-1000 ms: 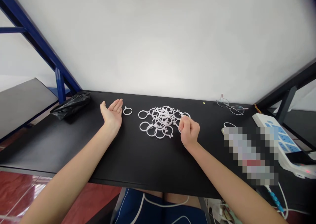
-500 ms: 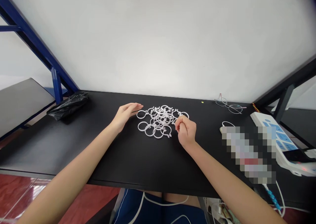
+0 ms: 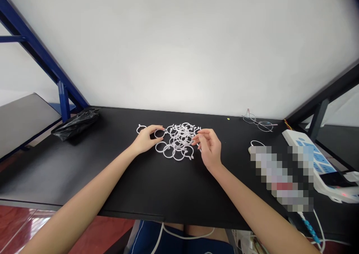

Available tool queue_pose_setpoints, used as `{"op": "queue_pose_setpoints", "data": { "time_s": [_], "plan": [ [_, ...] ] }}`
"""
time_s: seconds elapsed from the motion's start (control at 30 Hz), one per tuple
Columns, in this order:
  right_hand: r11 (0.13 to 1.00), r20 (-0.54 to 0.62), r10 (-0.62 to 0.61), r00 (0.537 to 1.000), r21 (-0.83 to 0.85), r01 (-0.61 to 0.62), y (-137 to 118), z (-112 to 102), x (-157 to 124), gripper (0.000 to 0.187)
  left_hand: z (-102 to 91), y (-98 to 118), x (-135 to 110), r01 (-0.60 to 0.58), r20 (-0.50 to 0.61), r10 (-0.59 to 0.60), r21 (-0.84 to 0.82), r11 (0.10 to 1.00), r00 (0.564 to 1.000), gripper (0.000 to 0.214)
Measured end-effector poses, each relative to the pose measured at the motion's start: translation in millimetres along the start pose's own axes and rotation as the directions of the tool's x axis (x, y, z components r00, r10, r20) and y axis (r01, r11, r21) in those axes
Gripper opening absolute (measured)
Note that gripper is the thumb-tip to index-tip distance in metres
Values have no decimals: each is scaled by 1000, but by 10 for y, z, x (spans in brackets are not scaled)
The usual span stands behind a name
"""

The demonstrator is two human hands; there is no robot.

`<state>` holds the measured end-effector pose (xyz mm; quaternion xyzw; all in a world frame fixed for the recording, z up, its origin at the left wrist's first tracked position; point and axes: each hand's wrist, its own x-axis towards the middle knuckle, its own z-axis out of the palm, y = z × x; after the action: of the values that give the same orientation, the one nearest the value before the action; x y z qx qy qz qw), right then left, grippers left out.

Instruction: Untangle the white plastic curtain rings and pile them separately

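Currently L hand (image 3: 147, 139) loose on plastic rings (image 3: 179, 140), R hand (image 3: 208, 146) open nearby; black bag (image 3: 75, 124), contents hidden.

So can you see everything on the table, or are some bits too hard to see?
From the head camera:
- A blocky blur patch hides whatever lies on the right of the black table.
- The white plastic curtain rings overlap too much to count.
- The left hand covers some rings.
- The right hand may or may not hold a ring.
- The black plastic bag hides what is inside it, if anything.
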<state>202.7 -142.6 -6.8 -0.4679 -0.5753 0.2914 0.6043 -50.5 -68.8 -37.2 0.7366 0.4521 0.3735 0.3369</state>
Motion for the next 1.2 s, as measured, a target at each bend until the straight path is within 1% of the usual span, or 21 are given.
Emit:
{"op": "queue_pose_setpoints", "data": {
  "time_s": [0.1, 0.2, 0.3, 0.37, 0.43, 0.5, 0.53, 0.57, 0.6, 0.63, 0.67, 0.7, 0.77, 0.83, 0.93, 1.1, 1.2],
  "plan": [
    [1000, 8, -7, 1000, -28, 7, -6, 7, -6, 12, -4, 24, 6, 2, -16, -2, 9, 1000, 1000, 37],
    [999, 5, -27, 1000, -41, 27, -4, 8, -1, 10, -18, 64, 26, 48, -14, -48, -4, 999, 999, 39],
    [998, -1, -47, 999, -49, 47, -2, 5, 1, 9, -28, 94, 44, 123, -11, -124, -72, 990, 992, 43],
    [997, -5, -53, 999, -59, 52, -3, 3, -4, 8, -26, 125, 44, 150, -42, -157, -138, 979, 987, 46],
    [996, -7, -57, 998, -70, 56, -5, 2, -12, 8, -16, 186, 31, 111, -116, -137, -205, 972, 984, 47],
    [995, -1, -64, 998, -73, 64, -7, 2, -19, 10, -2, 283, 4, 14, -212, -75, -278, 961, 974, 42],
    [995, 11, -69, 998, -67, 69, -8, 2, -21, 11, 9, 342, -14, -22, -236, -58, -323, 946, 970, 40],
    [996, 32, -73, 997, -55, 75, -9, 1, -24, 14, 21, 402, -36, -38, -226, -51, -374, 927, 973, 39],
    [996, 68, -76, 995, -36, 78, -11, 0, -26, 17, 37, 461, -60, -34, -179, -46, -423, 906, 983, 39],
    [997, 122, -75, 990, -12, 77, -14, -1, -27, 22, 56, 513, -86, -18, -98, -30, -455, 890, 995, 39],
    [997, 184, -72, 980, 14, 71, -19, -2, -29, 27, 78, 558, -111, 10, 5, -9, -462, 887, 1000, 39],
    [998, 242, -65, 968, 36, 58, -27, -3, -31, 30, 102, 592, -136, 30, 91, 12, -451, 892, 996, 37],
    [999, 317, -38, 948, 48, 24, -49, 0, -36, 31, 149, 628, -175, 41, 176, 47, -461, 886, 983, 34],
    [1000, 322, -12, 947, 24, 5, -78, 8, -41, 28, 184, 635, -200, 50, 208, 55, -470, 881, 977, 32],
    [1000, 304, 1, 953, -9, 2, -107, 25, -46, 19, 207, 636, -219, 59, 217, 54, -483, 874, 975, 32],
    [1000, 301, -17, 954, 8, 16, -88, 49, -52, 12, 225, 677, -246, 21, 207, 93, -490, 872, 974, 33],
    [1000, 277, -26, 960, 23, 21, -82, 51, -47, 9, 231, 692, -248, 4, 184, 101, -496, 868, 978, 33]
  ]
}}
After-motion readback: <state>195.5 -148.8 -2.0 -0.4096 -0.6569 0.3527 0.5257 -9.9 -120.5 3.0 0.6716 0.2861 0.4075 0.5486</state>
